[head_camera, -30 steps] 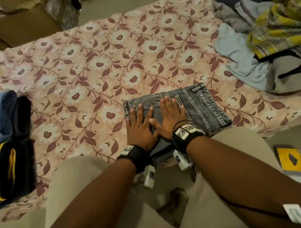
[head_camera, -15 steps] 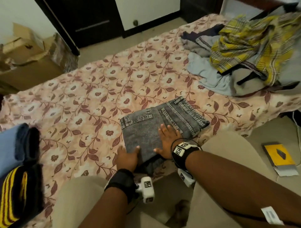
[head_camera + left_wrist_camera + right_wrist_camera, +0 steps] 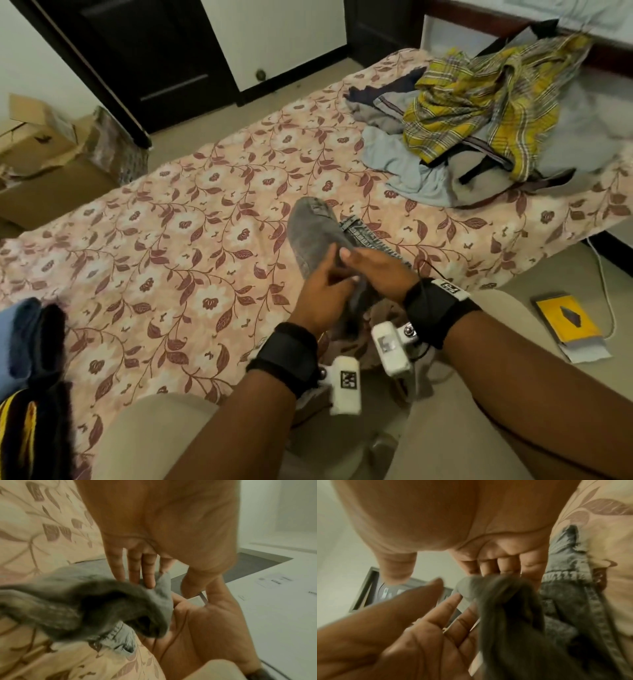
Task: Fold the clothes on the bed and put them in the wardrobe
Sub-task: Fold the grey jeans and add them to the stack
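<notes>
The folded grey jeans [image 3: 315,236] are raised off the floral bed sheet [image 3: 171,240] near its front edge, tilted up between my two hands. My left hand [image 3: 322,291] presses the bundle from the left, and the left wrist view shows its straight fingers [image 3: 140,566] touching the fabric [image 3: 85,605]. My right hand [image 3: 373,267] comes over from the right. In the right wrist view its fingers [image 3: 496,561] curl over the top fold of the jeans [image 3: 522,615], and their tips are hidden behind the cloth.
A heap of unfolded clothes with a yellow plaid shirt [image 3: 479,113] lies at the bed's far right. Folded dark and blue items [image 3: 27,359] sit at the left edge. Cardboard boxes [image 3: 44,164] stand beyond the bed, and a yellow book [image 3: 565,322] lies on the floor.
Both hands lay flat on the folded jeans on the bed. The left hand slid to the jeans' near left edge, and both hands now hold the bundle raised off the sheet.
</notes>
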A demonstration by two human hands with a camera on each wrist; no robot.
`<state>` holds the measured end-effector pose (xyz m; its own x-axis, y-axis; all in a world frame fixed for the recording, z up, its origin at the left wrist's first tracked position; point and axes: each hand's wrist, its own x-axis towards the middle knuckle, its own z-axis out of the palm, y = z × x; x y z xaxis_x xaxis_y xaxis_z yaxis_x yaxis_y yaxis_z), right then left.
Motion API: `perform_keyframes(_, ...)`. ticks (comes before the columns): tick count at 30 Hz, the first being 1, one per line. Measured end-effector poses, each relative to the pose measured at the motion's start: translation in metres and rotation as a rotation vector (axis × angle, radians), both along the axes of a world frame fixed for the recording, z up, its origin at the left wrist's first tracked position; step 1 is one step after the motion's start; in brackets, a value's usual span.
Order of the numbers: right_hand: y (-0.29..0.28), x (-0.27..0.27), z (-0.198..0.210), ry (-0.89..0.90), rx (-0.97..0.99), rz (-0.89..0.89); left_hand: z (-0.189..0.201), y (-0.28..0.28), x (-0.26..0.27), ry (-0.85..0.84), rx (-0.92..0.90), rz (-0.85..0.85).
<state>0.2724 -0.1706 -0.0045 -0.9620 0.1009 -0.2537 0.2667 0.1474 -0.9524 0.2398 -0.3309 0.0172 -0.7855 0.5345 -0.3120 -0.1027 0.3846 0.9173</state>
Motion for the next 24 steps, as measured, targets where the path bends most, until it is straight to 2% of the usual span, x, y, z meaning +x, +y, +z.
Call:
perform_keyframes(2, 0.027, 0.001, -0.021, -0.062, -0.057, -0.13, 0.002, 0.021, 0.001, -0.162, 0.094, -0.049)
perform_keyframes(4, 0.048, 0.001, -0.043, -0.178, 0.067, -0.181, -0.006, 0.028, 0.003, -0.149, 0.08, -0.066)
perform_keyframes(6, 0.061, 0.002, -0.058, -0.283, 0.256, -0.151, -0.017, 0.027, 0.006, -0.032, 0.015, -0.013)
perform_keyframes(8, 0.064, 0.001, -0.06, -0.251, 0.361, -0.157, -0.031, 0.015, 0.011, 0.039, -0.028, 0.012)
perform_keyframes(11, 0.066, -0.007, -0.062, -0.086, 0.433, -0.195, -0.043, -0.006, 0.02, 0.061, -0.074, 0.049)
perform_keyframes(12, 0.069, -0.011, -0.063, -0.095, 0.457, -0.174, -0.046, -0.013, 0.023, 0.069, -0.08, 0.064)
perform_keyframes(16, 0.081, -0.024, -0.073, -0.299, 0.443, -0.11, -0.054, -0.041, 0.035, -0.01, -0.081, 0.138)
perform_keyframes(19, 0.087, -0.034, -0.077, -0.298, 0.389, -0.103, -0.057, -0.057, 0.045, -0.053, -0.134, 0.165)
perform_keyframes(21, 0.085, -0.04, -0.073, -0.337, 0.311, -0.098, -0.057, -0.064, 0.047, -0.078, -0.128, 0.17)
perform_keyframes(24, 0.081, -0.043, -0.057, -0.444, 0.142, -0.196, -0.055, -0.069, 0.041, -0.072, -0.135, 0.183)
